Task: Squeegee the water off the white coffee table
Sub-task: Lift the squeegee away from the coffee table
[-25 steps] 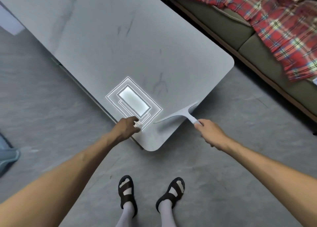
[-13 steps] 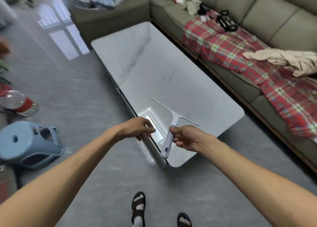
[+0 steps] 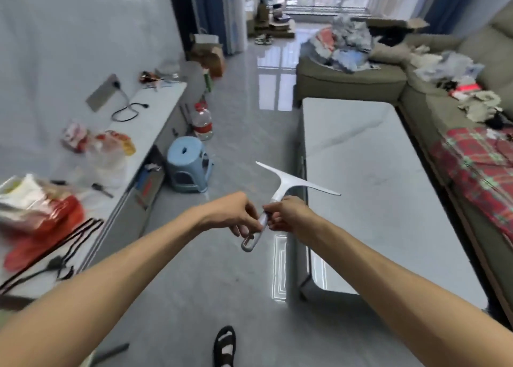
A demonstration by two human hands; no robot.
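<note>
A white squeegee [image 3: 286, 185] is held in the air to the left of the white coffee table [image 3: 374, 189], its blade tilted and off the surface. Both hands grip the grey handle: my left hand [image 3: 236, 214] from the left near the loop end, my right hand [image 3: 287, 214] from the right just under the neck. The table top stretches away on the right and looks smooth and glossy; I cannot make out water on it.
A green sofa [image 3: 444, 111] with a red plaid blanket [image 3: 483, 166] runs along the table's right side. On the left a low white cabinet [image 3: 144, 122] carries bags and cables. A blue stool [image 3: 186, 164] and a water bottle [image 3: 202, 122] stand on the grey floor.
The squeegee has come off the table's near corner and up into the air. My left hand left the table edge and took the handle too. The view swung up across the room.
</note>
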